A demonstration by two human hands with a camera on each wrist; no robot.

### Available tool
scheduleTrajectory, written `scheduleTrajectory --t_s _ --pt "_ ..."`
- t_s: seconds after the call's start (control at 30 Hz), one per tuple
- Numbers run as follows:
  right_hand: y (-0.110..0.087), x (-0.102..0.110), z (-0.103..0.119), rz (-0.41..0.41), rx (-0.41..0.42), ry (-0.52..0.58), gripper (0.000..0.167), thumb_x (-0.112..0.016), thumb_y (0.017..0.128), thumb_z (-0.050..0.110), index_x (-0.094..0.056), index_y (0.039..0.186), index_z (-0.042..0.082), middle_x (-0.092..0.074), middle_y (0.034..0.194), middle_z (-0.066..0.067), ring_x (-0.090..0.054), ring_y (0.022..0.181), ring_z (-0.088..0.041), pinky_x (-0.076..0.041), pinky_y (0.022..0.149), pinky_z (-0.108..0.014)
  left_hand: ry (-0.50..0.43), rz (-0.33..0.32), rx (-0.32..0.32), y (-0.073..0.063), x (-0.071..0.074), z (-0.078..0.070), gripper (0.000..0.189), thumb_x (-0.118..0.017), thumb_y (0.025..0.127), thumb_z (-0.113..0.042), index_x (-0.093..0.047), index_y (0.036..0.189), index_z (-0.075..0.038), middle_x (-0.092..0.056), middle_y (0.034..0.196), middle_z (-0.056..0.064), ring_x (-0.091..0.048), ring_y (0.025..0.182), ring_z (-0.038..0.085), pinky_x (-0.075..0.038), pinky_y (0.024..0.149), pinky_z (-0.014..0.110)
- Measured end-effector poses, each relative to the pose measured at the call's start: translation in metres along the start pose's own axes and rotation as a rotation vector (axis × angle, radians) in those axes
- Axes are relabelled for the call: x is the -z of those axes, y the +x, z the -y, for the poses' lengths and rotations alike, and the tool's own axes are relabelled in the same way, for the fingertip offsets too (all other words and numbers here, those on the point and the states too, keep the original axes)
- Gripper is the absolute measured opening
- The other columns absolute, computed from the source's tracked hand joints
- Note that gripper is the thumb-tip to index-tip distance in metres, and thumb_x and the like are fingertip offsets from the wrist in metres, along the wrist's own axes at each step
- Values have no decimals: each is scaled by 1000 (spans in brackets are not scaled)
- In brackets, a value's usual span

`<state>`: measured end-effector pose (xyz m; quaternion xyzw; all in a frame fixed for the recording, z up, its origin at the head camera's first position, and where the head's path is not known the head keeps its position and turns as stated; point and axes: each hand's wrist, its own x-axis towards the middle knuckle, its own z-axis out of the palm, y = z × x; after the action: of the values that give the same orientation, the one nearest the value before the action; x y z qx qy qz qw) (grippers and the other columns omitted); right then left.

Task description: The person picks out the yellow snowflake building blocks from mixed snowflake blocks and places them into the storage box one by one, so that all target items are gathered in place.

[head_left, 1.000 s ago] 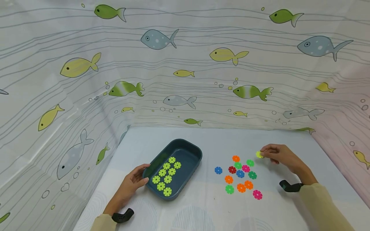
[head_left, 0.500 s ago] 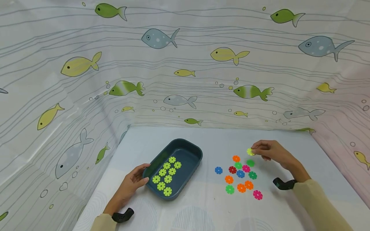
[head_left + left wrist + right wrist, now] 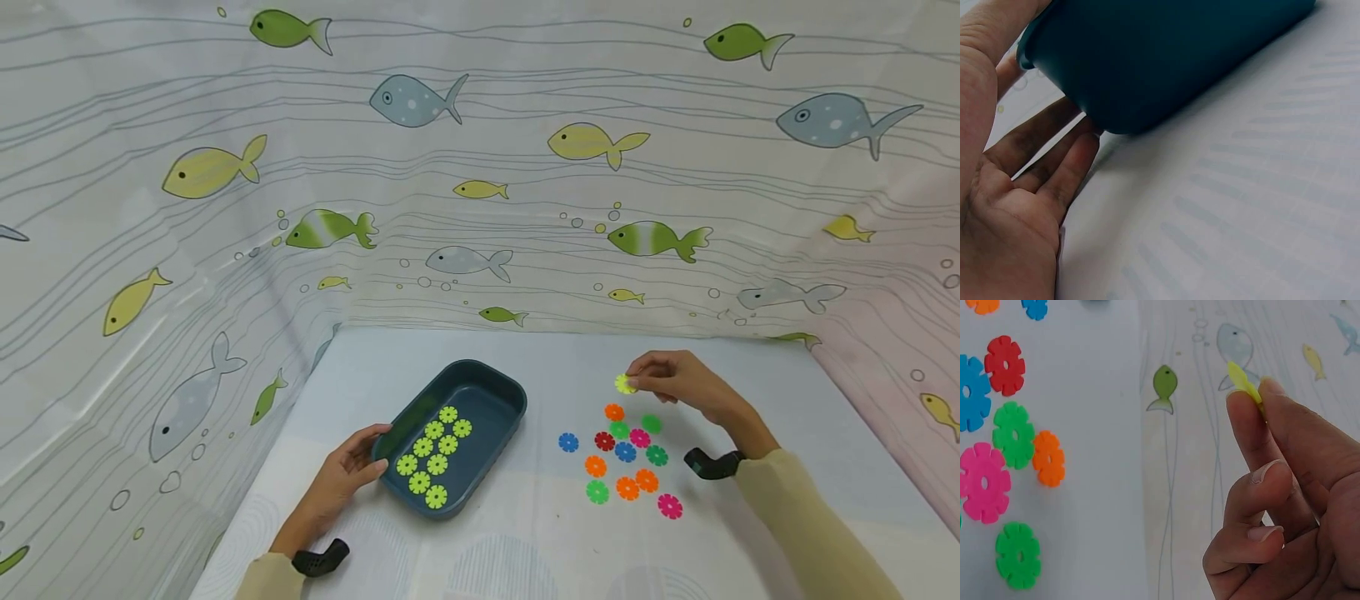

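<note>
Between thumb and index finger, my right hand point(image 3: 675, 382) pinches a yellow notched plastic disc point(image 3: 624, 384), raised above the far side of the table. In the right wrist view the disc point(image 3: 1244, 381) shows edge-on, with the other fingers curled below it. My left hand point(image 3: 341, 477) holds the near-left end of a dark blue-green plastic tray point(image 3: 491, 462); thumb and fingers lie at its rim and outer wall. Several yellow-green discs point(image 3: 423, 447) lie flat inside the tray. In the left wrist view, fingertips touch the tray's lower wall point(image 3: 1166, 69).
Loose notched discs in orange, green, blue, pink and dark red point(image 3: 604, 442) lie spread on the white table point(image 3: 525, 525), right of the tray. A fish-patterned sheet point(image 3: 420, 208) walls off the back and sides. Each wrist carries a black strap device point(image 3: 712, 463).
My right hand has moved left and slightly away from me with the yellow disc, from right of the loose discs to beyond them. The left hand and tray stay put.
</note>
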<state>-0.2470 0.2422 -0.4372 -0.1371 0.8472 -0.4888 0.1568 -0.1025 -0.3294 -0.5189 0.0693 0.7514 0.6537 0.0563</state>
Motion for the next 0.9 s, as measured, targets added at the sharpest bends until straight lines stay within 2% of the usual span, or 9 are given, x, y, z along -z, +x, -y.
scheduleTrajectory --t_s 0.23,0.47,0.63,0.9 --pt "7 -6 15 37 35 20 32 -77 94 36 -71 115 12 -73 100 -11 -55 66 -25 -50 62 -29 14 -1 -3 0 1 1 58 -68 100 -9 -45 153 -11 -41 158 9 -41 138 -3 -37 107 14" --pt "18 -15 27 92 78 37 27 -77 94 35 -73 111 13 -72 97 -13 -54 68 -27 -46 57 -26 14 0 -12 1 1 3 57 -68 100 -8 -46 153 -10 -42 157 11 -42 138 -2 -38 107 14" --pt "23 -23 37 140 116 50 23 -76 95 33 -75 109 14 -72 96 -13 -53 68 -22 -45 56 -25 26 7 -25 0 1 4 58 -67 100 -8 -44 154 -9 -38 159 13 -39 138 -6 -36 107 12" --pt "34 -38 57 214 178 54 21 -75 96 29 -76 109 12 -73 100 -14 -54 71 -25 -45 57 -26 21 -9 -2 -2 0 1 58 -68 100 -10 -46 153 -12 -42 157 9 -42 137 -3 -38 107 13"
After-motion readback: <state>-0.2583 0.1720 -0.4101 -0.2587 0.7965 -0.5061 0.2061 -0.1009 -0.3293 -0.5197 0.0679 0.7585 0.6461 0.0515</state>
